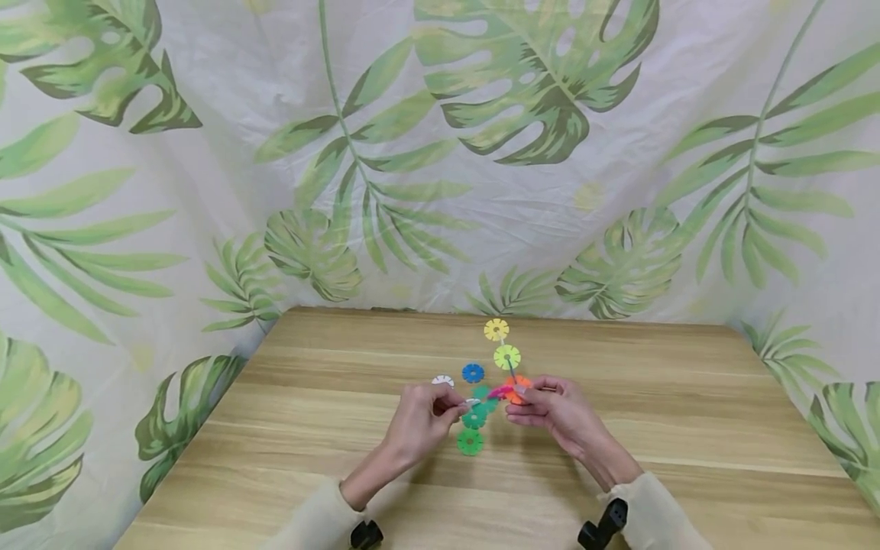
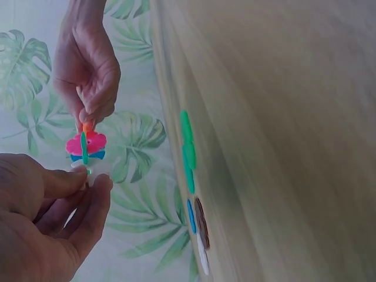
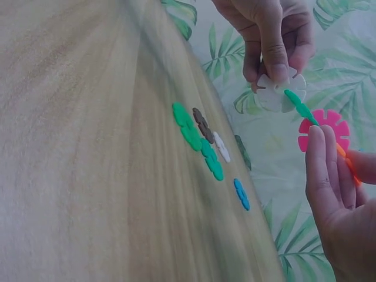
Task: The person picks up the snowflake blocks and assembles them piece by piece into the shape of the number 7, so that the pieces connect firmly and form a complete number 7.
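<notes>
My left hand [image 1: 425, 422] pinches a white notched plastic disc [image 3: 271, 101] between thumb and fingers. My right hand [image 1: 565, 422] grips an orange notched disc [image 1: 519, 391], part of a joined chain. A pink disc [image 3: 329, 124] adjoins the orange one, and a green disc [image 3: 302, 108] stands edge-on between pink and white. The green one's end meets the white disc's face or slot; I cannot tell which. Farther along the chain are a blue disc, seen edge-on, a yellow-green disc [image 1: 507, 357] and a yellow disc [image 1: 496, 329].
Loose discs lie on the wooden table [image 1: 309, 428] beneath and around the hands: a blue one [image 1: 473, 373], a white one [image 1: 443, 380], several green ones [image 1: 470, 441] and a brown one [image 3: 202, 125]. A leaf-patterned cloth [image 1: 385, 229] hangs behind the table.
</notes>
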Motion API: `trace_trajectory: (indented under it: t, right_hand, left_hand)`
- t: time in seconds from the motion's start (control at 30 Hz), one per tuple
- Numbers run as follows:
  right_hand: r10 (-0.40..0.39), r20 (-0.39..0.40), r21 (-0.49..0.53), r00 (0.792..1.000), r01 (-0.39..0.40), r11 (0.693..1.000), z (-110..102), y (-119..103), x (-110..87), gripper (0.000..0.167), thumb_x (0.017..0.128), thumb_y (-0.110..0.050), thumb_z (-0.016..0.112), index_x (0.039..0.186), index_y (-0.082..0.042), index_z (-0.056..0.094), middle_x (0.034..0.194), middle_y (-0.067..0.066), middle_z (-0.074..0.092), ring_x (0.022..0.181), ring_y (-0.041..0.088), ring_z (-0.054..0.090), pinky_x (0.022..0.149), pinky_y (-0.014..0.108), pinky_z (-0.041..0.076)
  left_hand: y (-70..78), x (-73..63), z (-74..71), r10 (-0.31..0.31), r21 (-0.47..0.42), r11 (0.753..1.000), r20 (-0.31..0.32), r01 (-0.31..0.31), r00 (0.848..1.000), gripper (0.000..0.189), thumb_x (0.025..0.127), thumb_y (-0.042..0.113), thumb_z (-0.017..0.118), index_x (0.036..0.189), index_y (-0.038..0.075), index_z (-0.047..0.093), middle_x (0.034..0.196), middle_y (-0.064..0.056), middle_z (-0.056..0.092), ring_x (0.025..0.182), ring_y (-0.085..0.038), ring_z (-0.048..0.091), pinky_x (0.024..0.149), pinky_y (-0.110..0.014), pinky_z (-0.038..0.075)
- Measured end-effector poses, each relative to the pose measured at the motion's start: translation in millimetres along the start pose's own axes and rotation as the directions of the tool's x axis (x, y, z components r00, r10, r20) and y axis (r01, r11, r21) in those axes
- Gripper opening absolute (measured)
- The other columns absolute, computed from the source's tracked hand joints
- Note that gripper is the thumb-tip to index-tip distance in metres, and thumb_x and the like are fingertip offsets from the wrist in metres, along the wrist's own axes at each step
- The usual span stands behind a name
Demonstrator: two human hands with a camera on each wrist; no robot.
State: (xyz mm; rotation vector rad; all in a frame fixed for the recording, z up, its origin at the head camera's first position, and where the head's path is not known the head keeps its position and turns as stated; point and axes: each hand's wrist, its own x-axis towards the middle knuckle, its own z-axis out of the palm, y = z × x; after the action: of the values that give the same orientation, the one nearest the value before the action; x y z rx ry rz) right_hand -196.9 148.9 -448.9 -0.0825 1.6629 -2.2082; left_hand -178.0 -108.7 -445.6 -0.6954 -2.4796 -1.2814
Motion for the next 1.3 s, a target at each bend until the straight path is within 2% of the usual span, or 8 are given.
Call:
trace_trajectory:
  t: [0.17, 0.27, 0.5, 0.7, 0.97, 1.1, 1.2, 1.3]
  right_hand:
    - [-0.002, -0.019, 0.002, 1.000, 0.002, 1.000, 0, -5, -0.7, 0.007, 0.103, 0.001, 0.060, 0.098, -0.004, 0.061, 0.094, 0.007, 0.076, 0.083, 0.017, 0.080, 0.086, 0.037, 0.067]
    - [-0.020, -0.043, 0.003, 0.999, 0.020, 1.000, 1, -7, -0.4, 0.001, 0.104, 0.000, 0.059, 0.104, 0.000, 0.058, 0.095, 0.009, 0.075, 0.084, 0.018, 0.080, 0.087, 0.036, 0.066]
    - [-0.050, -0.113, -0.006, 0.992, 0.049, 0.999, 10, -5, 3.0, 0.024, 0.101, -0.012, 0.071, 0.113, 0.006, 0.062, 0.090, 0.008, 0.081, 0.085, 0.021, 0.081, 0.088, 0.041, 0.066]
    - [-0.001, -0.078, -0.010, 0.997, 0.000, 1.000, 17, 6, 1.2, 0.031, 0.097, -0.017, 0.077, 0.114, 0.006, 0.065, 0.088, 0.008, 0.081, 0.084, 0.020, 0.080, 0.089, 0.042, 0.066]
    - [0.035, 0.056, -0.034, 0.998, -0.034, 0.999, 25, 20, 0.3, 0.039, 0.099, -0.015, 0.073, 0.123, 0.014, 0.062, 0.088, 0.010, 0.081, 0.085, 0.024, 0.081, 0.085, 0.039, 0.066]
    - [0.022, 0.050, -0.043, 0.999, -0.020, 0.999, 23, 23, -1.8, 0.037, 0.101, -0.009, 0.068, 0.128, 0.016, 0.059, 0.094, 0.016, 0.081, 0.089, 0.026, 0.081, 0.087, 0.039, 0.066]
    - [0.025, 0.026, -0.057, 0.999, -0.024, 0.998, 18, 25, -4.2, 0.035, 0.101, -0.006, 0.066, 0.129, 0.014, 0.059, 0.098, 0.018, 0.080, 0.091, 0.026, 0.081, 0.089, 0.041, 0.066]
    - [0.029, 0.004, -0.064, 1.000, -0.028, 0.998, 13, 26, -6.1, 0.033, 0.101, -0.005, 0.067, 0.129, 0.012, 0.060, 0.100, 0.019, 0.079, 0.091, 0.026, 0.080, 0.090, 0.042, 0.066]
  left_hand:
    - [3.2, 0.5, 2.5, -0.010, -0.024, 1.000, -0.012, 0.010, 1.000, 0.012, 0.088, -0.002, 0.081, 0.081, 0.006, 0.077, 0.076, -0.009, 0.077, 0.062, -0.014, 0.070, 0.057, -0.017, 0.057]
    - [3.6, 2.2, 5.1, -0.021, -0.022, 1.000, -0.013, 0.021, 1.000, 0.010, 0.089, -0.001, 0.080, 0.082, 0.006, 0.077, 0.077, -0.009, 0.077, 0.063, -0.007, 0.067, 0.057, -0.016, 0.056]
    - [7.1, 2.2, 6.5, 0.013, -0.011, 1.000, -0.036, -0.014, 0.999, 0.007, 0.090, 0.000, 0.080, 0.085, 0.005, 0.077, 0.078, -0.009, 0.078, 0.063, 0.000, 0.064, 0.058, -0.016, 0.057]
    - [6.8, -0.4, 6.0, 0.014, 0.012, 1.000, -0.044, -0.013, 0.999, 0.008, 0.089, -0.001, 0.081, 0.085, 0.005, 0.077, 0.077, -0.008, 0.078, 0.063, 0.000, 0.064, 0.058, -0.015, 0.056]
    - [7.2, -0.6, 6.5, 0.040, 0.029, 0.999, -0.008, -0.040, 0.999, 0.006, 0.089, -0.001, 0.081, 0.087, 0.004, 0.078, 0.079, -0.007, 0.078, 0.066, -0.003, 0.068, 0.060, -0.014, 0.058]
    - [2.0, 2.9, 1.3, -0.057, 0.023, 0.998, 0.113, 0.055, 0.992, 0.018, 0.087, 0.003, 0.084, 0.103, 0.001, 0.075, 0.097, -0.013, 0.079, 0.078, -0.019, 0.075, 0.069, -0.019, 0.062]
    - [-10.5, 8.8, -8.1, -0.170, 0.052, 0.985, 0.219, 0.162, 0.961, 0.042, 0.084, 0.006, 0.086, 0.122, -0.002, 0.069, 0.117, -0.022, 0.074, 0.095, -0.032, 0.075, 0.080, -0.031, 0.066]
    - [-28.3, 18.0, -18.1, -0.238, 0.112, 0.970, 0.267, 0.215, 0.934, 0.050, 0.084, 0.007, 0.086, 0.129, -0.003, 0.065, 0.124, -0.023, 0.070, 0.108, -0.037, 0.071, 0.090, -0.043, 0.064]
